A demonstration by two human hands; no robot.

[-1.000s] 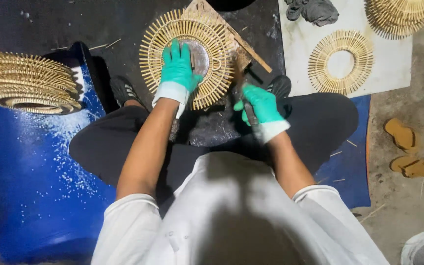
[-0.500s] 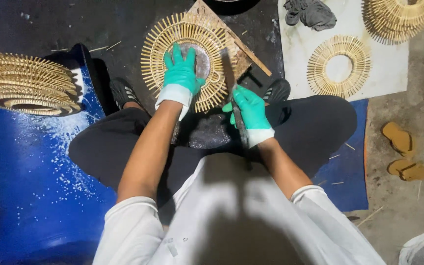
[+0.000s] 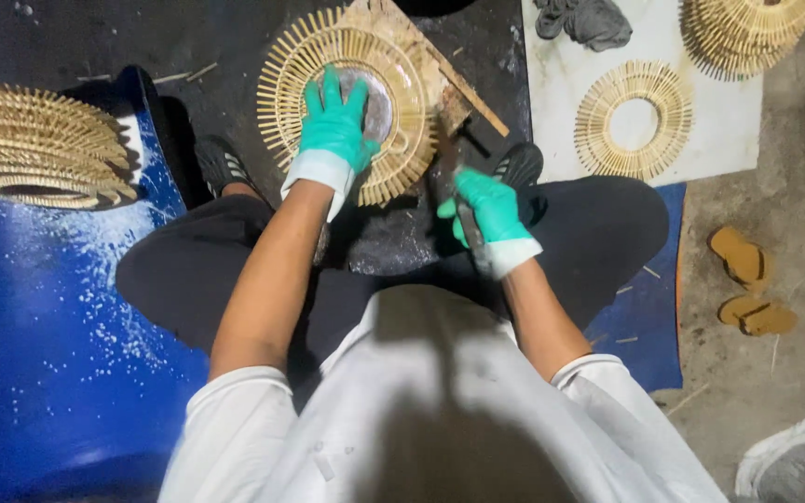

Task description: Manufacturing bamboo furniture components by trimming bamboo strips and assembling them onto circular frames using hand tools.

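A round ring of radiating bamboo sticks [image 3: 291,84] lies on a dark work surface in front of me, over a wooden board [image 3: 402,37]. My left hand [image 3: 333,126], in a green glove, presses flat on the ring's middle, fingers spread. My right hand [image 3: 486,210], also green-gloved, grips a long dark-handled tool [image 3: 449,163] whose blade end reaches the ring's right rim. My legs in dark trousers sit crossed below.
A stack of finished bamboo rings [image 3: 34,149] rests on a blue sheet [image 3: 39,326] at left. Another single ring [image 3: 634,119] lies on a white sheet [image 3: 552,121] at right, with a pile of rings [image 3: 747,33] and grey gloves [image 3: 589,19] behind. Tan sandals [image 3: 747,284] lie on the floor.
My right hand has moved left and up with the tool, bringing it against the ring's right edge. My left hand stays pressed on the ring.
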